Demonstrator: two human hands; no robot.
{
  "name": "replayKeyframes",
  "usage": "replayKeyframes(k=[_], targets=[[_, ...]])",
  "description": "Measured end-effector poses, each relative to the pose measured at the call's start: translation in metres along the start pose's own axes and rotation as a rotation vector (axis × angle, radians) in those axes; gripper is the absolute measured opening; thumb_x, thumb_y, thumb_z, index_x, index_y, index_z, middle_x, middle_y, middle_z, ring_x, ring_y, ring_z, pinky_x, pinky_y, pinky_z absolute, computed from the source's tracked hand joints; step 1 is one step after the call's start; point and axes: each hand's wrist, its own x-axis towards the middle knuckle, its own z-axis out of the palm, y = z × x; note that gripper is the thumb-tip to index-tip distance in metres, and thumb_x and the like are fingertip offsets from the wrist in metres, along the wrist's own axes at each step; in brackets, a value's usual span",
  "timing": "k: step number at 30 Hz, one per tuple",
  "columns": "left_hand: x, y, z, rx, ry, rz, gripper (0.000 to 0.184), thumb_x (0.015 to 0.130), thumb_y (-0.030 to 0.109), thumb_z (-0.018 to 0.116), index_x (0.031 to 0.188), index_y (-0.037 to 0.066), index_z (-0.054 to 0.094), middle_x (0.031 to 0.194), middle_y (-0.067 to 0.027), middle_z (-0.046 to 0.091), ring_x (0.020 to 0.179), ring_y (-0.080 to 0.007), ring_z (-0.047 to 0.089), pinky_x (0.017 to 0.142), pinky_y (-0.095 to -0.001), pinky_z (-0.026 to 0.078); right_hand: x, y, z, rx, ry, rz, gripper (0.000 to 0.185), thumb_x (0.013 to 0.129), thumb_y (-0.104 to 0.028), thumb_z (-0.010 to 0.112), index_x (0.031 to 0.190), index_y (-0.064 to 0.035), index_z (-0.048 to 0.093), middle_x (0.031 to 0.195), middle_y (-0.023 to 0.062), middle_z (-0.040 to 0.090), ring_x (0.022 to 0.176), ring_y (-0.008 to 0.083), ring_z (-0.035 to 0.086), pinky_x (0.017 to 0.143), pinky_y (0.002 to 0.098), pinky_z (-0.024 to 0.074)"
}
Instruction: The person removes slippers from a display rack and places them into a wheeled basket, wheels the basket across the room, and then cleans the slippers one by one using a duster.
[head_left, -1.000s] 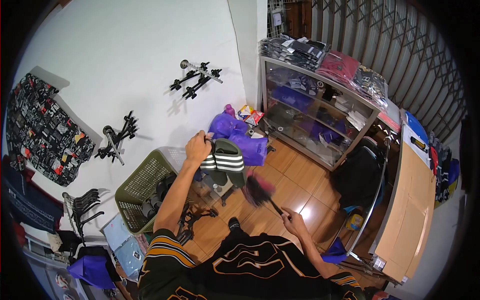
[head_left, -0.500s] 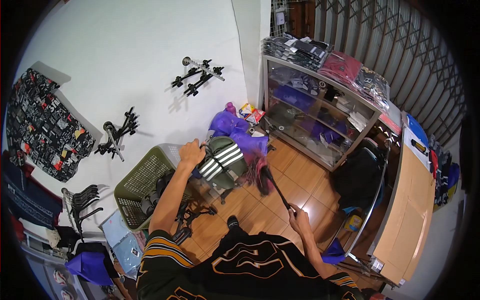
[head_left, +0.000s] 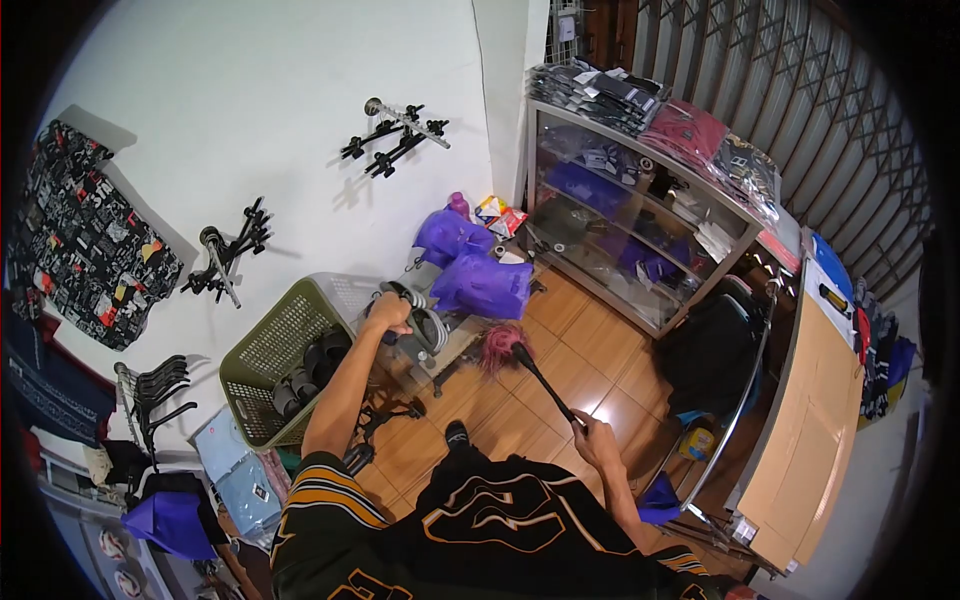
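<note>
Okay, glass display cabinet (head_left: 640, 225) at 2 o'clock, packed clothes (head_left: 690, 132) on top. Green basket (head_left: 262, 345) at 8 o'clock, dark footwear (head_left: 318, 358) inside. Purple bags (head_left: 484, 285) just off centre toward 12, beside the wall. Duster (head_left: 545, 385) at 5 o'clock, pinkish fluffy head pointing up-left, black handle slanting down-right. Grey slides (head_left: 432, 330) near centre toward 8, blurred, between basket and duster head, apart from the head. Left hand (head_left: 388, 312) at 9 o'clock, fingers curled onto the slides, exact grip hidden. Right hand (head_left: 596, 442) at 5 o'clock, fingers wrapped round the duster handle.
</note>
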Motion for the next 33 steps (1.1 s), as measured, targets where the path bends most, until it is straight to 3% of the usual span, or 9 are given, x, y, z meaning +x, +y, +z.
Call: replayKeyframes(k=[3,6,10,12,16,19,30,32,33], targets=[[-0.013,-0.004,-0.007,-0.22,-0.042,-0.081,0.042,0.091,0.02,0.042,0.094,-0.019,0.058,0.085,-0.0312,0.066,0.075,-0.0351,0.069,0.067,-0.038,0.057,-0.006,-0.004,0.001,0.119,-0.004,-0.052,0.032,0.092,-0.018,0.056,0.118,-0.0029,0.062,0.09,0.0287,0.065,0.084,0.0384,0.067,0.072,0.041,0.0533],[-0.006,-0.014,-0.005,-0.412,-0.117,-0.129,0.039,0.091,0.014,0.039,0.099,-0.022,0.051,0.083,-0.0278,0.067,0.066,-0.0259,0.07,0.05,-0.0287,0.058,-0.004,-0.015,0.02,0.421,0.002,-0.207,0.031,0.094,-0.017,0.055,0.121,-0.0032,0.062,0.067,0.0164,0.058,0.062,0.0187,0.059,0.06,0.0327,0.048],[0.001,-0.025,-0.004,-0.631,-0.151,-0.114,0.035,0.091,0.016,0.041,0.093,-0.017,0.053,0.085,-0.0223,0.063,0.067,-0.0275,0.069,0.055,-0.0296,0.059,0.015,-0.002,0.061,0.261,-0.108,-0.3,0.031,0.094,-0.018,0.055,0.119,-0.0006,0.062,0.069,0.0151,0.06,0.06,0.0177,0.058,0.058,0.0331,0.0486],[-0.003,-0.023,-0.009,-0.681,-0.141,-0.166,0.033,0.091,0.016,0.042,0.091,-0.015,0.053,0.085,-0.0202,0.062,0.067,-0.0275,0.069,0.056,-0.0297,0.059,0.032,0.022,0.08,-0.041,-0.176,-0.077,0.032,0.092,-0.02,0.052,0.119,-0.0059,0.063,0.086,0.0274,0.066,0.08,0.0426,0.066,0.075,0.0443,0.0531],[0.008,-0.036,-0.017,-0.604,-0.182,-0.156,0.037,0.091,0.021,0.045,0.092,-0.015,0.054,0.089,-0.0222,0.063,0.069,-0.0309,0.07,0.063,-0.0329,0.06,0.052,0.081,0.109,-0.139,-0.218,0.026,0.034,0.091,-0.02,0.05,0.118,-0.0046,0.063,0.079,0.0263,0.067,0.071,0.0385,0.067,0.067,0.0453,0.0544],[0.012,-0.032,-0.02,-0.033,-0.145,-0.165,0.045,0.089,0.024,0.051,0.107,-0.016,0.056,0.11,-0.033,0.06,0.085,-0.0435,0.067,0.076,-0.0406,0.058,0.049,0.087,0.107,0.096,-0.299,0.411,0.036,0.093,-0.023,0.049,0.121,-0.005,0.063,0.063,0.0105,0.062,0.049,0.017,0.057,0.045,0.033,0.049],[0.116,-0.116,0.044,0.265,0.142,0.09,0.039,0.085,-0.001,0.057,0.122,0.005,0.049,0.113,-0.0255,0.055,0.099,-0.0417,0.061,0.085,-0.0492,0.052,0.032,0.081,0.107,0.158,-0.344,0.554,0.036,0.089,-0.026,0.054,0.11,0.0003,0.065,0.077,0.0185,0.066,0.083,0.027,0.067,0.071,0.0348,0.0503],[0.14,-0.131,0.048,0.226,0.064,0.054,0.044,0.086,-0.005,0.054,0.128,0.006,0.047,0.12,-0.0279,0.053,0.104,-0.0441,0.059,0.089,-0.0496,0.051,0.024,0.23,0.172,0.09,-0.488,0.532,0.031,0.09,-0.024,0.054,0.106,0.0001,0.063,0.094,0.0202,0.066,0.087,0.0271,0.066,0.072,0.0384,0.0494],[0.153,-0.142,0.055,0.221,0.069,0.063,0.048,0.086,-0.006,0.053,0.132,0.007,0.045,0.125,-0.0288,0.05,0.107,-0.0453,0.057,0.091,-0.0495,0.051,0.013,0.219,0.153,-0.079,-0.516,0.112,0.024,0.093,-0.021,0.053,0.105,-0.0008,0.059,0.108,0.0183,0.062,0.091,0.0252,0.063,0.071,0.0367,0.0489]])
